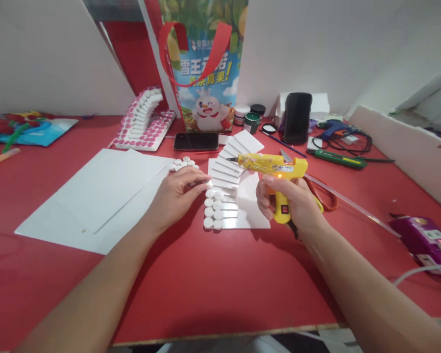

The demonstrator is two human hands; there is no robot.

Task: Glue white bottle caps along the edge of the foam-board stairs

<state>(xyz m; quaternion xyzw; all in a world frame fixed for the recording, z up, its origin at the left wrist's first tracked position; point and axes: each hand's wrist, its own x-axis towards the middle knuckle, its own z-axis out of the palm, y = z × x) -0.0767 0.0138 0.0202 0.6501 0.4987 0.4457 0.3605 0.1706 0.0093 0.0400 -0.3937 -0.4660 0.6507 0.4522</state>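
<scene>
My right hand (288,203) grips a yellow hot glue gun (275,169) by its handle, nozzle pointing left over a white foam stair model (235,166). The model's steps fan upward on a white base (255,215), with several white foam discs (213,208) stuck along its left edge. My left hand (178,193) rests on the red table, fingertips pinching a small white disc (208,184) against the model's left side. A small pile of loose white discs (183,163) lies just beyond that hand.
Large white foam sheets (99,191) lie at left. A pink-dotted stair model (143,122), a printed bag (204,68), two phones (196,141), paint jars (250,121), a green cutter (340,159), orange scissors (327,198), a blue glue gun (334,130) and a purple power strip (424,240) surround the work.
</scene>
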